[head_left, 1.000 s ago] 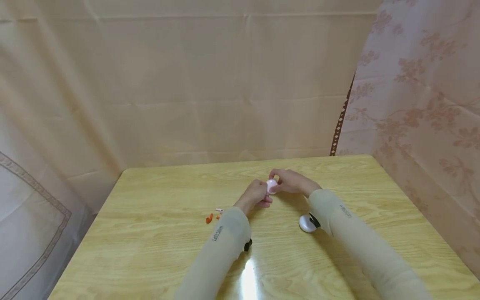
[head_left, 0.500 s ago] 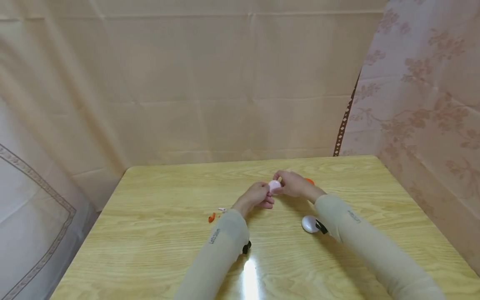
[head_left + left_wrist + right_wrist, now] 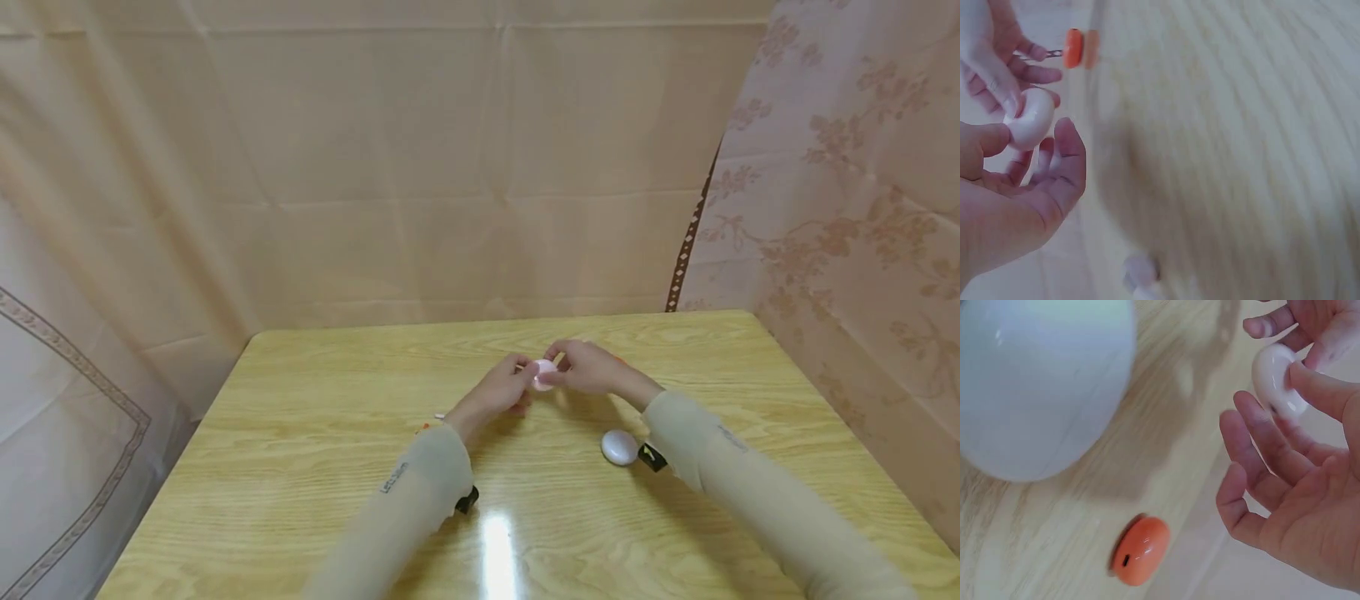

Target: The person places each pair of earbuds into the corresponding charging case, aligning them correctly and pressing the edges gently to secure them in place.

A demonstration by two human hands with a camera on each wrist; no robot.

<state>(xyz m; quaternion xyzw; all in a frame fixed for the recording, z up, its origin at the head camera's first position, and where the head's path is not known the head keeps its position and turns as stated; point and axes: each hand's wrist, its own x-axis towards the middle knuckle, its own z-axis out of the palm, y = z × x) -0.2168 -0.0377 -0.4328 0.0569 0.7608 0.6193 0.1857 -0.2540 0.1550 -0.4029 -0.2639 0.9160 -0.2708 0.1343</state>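
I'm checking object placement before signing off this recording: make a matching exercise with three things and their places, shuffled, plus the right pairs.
1. Glossy pale-pink rounded case
2. Glossy orange oval case
3. Glossy white round case

A. Mostly hidden behind the right wrist, head view
B. In plain sight on the table, near the right sleeve
C. Held between left hand and right hand

Pairs: 1-C, 2-A, 3-B

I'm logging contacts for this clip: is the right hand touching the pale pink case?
Touching. The right wrist view shows it: the thumb of the right hand lies against the glossy side of the pale pink case.
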